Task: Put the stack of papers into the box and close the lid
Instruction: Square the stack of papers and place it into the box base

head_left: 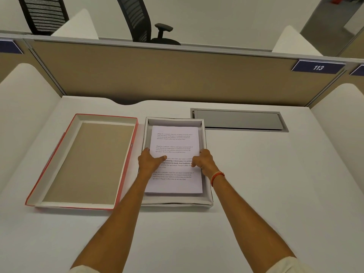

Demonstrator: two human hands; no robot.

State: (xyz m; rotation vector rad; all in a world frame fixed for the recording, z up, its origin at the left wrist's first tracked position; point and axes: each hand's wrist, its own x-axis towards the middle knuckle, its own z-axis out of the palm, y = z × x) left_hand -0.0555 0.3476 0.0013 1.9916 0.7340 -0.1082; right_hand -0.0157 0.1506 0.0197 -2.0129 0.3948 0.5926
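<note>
A stack of printed white papers [174, 141] lies inside the shallow white box [207, 196] at the middle of the desk. My left hand [148, 161] grips the stack's left edge, thumb pressed on top of the sheets. My right hand [203, 161] grips the right edge the same way, with an orange band at its wrist. The stack sits within the box walls, with a gap at the far end. The lid [84, 162], red outside and brown inside, lies upside down on the desk just left of the box.
A grey cable hatch [238, 120] is set into the desk behind and right of the box. A tan partition [157, 73] with a "113" label [318, 67] closes the back. White side panels flank the desk. Office chairs stand beyond the partition.
</note>
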